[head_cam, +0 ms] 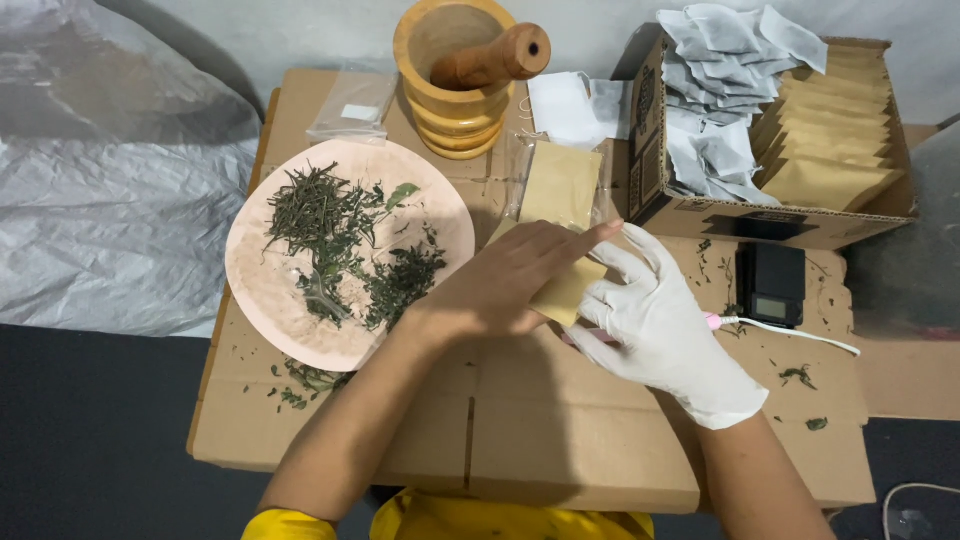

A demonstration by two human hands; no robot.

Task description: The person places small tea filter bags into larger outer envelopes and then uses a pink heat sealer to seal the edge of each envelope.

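My bare left hand [500, 280] lies over a small brown paper pouch [568, 290] on the cardboard work surface [560, 430], fingers stretched across its top. My right hand [655, 315], in a white glove, grips the same pouch from the right side. A pink tool with a white cord [790, 333] lies under the gloved hand, mostly hidden. Another brown pouch in a clear sleeve [560, 185] lies just behind my hands.
A pink plate [250, 270] with dried green leaves sits at the left. Behind stand a wooden mortar [455, 105] with pestle [495, 58], a small clear bag [350, 105], and a cardboard box [700, 215] of white and brown pouches. A small black scale [770, 285] sits at the right.
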